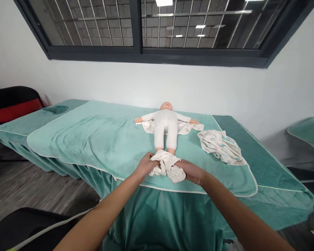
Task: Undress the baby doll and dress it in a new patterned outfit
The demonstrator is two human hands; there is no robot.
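Head view: baby doll (166, 120) face up on green-draped massage bed (274, 184), head toward 12 o'clock, feet toward 6. Bunched white garment (169, 165) at its feet. Left hand (146, 164) pinches garment at its 9 o'clock edge; right hand (193, 170) grips the 3 o'clock edge, partly hidden in folds. Crumpled printed cloth (222, 147) lies at 4 o'clock from doll.

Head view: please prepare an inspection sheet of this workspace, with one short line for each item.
Surface: green sheet, wrinkled.
Job's things: doll lying with arms spread; small cloth bunched at its feet; another cloth beneath its arms.
Clutter: patterned cloth, crumpled, right of the doll.
Hands: left hand and right hand both grip the small cloth.
Cables: pale cord, lower left.
Surroundings: white wall, barred window, red-black chair.
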